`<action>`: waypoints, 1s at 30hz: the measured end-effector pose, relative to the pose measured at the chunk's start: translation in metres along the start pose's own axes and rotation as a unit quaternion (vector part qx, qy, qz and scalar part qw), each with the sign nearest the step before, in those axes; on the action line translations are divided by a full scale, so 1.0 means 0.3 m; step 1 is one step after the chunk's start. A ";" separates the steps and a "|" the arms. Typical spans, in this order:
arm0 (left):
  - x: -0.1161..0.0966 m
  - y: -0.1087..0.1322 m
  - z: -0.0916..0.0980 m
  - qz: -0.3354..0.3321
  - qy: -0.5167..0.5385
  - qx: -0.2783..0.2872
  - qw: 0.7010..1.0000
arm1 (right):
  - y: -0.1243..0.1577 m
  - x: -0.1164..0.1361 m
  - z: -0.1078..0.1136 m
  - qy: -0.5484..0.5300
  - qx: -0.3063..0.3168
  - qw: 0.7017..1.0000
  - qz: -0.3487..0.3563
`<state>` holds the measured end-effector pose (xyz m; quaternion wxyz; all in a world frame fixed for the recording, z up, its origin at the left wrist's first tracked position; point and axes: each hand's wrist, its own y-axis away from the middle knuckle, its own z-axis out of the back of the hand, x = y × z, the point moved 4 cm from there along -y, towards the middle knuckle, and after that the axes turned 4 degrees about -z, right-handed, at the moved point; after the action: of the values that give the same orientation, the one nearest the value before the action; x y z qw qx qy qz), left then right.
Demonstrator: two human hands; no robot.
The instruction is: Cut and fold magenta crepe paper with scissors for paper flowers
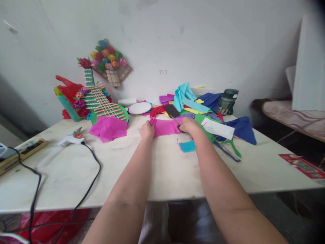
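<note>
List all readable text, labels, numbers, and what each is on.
"217", handwritten on the wall; the first character could pass for a Z.
Pale label on the dark green bottle: too small to read.
Print on the red card: too blurred to read.

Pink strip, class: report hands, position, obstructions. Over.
Left hand grips pink strip; right hand holds scissors. Strip between hands. Blue scrap near, not covering it.

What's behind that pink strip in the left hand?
Just beyond the pink strip, red paper and a dark phone show, with turquoise paper farther back. The strip covers the patch of tabletop beneath it, so anything there can't be seen.
</note>
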<state>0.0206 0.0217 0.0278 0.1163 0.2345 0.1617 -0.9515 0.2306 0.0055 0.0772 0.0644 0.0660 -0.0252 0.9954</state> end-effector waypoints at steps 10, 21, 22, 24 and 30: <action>0.013 0.009 0.033 0.023 0.004 -0.025 0.999 | -0.006 0.034 -0.068 -0.049 -0.064 0.997 0.018; 0.031 0.007 0.038 0.037 0.014 -0.026 0.999 | -0.007 0.033 -0.081 -0.037 -0.058 0.997 0.026; 0.032 0.007 0.039 0.038 0.015 -0.028 0.999 | -0.008 0.030 -0.079 -0.039 -0.059 0.997 0.026; 0.033 0.008 0.043 0.039 0.016 -0.030 0.999 | -0.009 0.025 -0.073 -0.045 -0.067 0.997 0.020; 0.034 0.010 0.048 0.048 0.021 -0.027 0.998 | -0.012 -0.028 -0.031 -0.094 -0.134 0.984 -0.069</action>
<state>0.0068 0.0122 0.0342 0.1647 0.2588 0.1782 -0.9350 0.2382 0.0087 0.0671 0.1387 0.1518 -0.1592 0.9656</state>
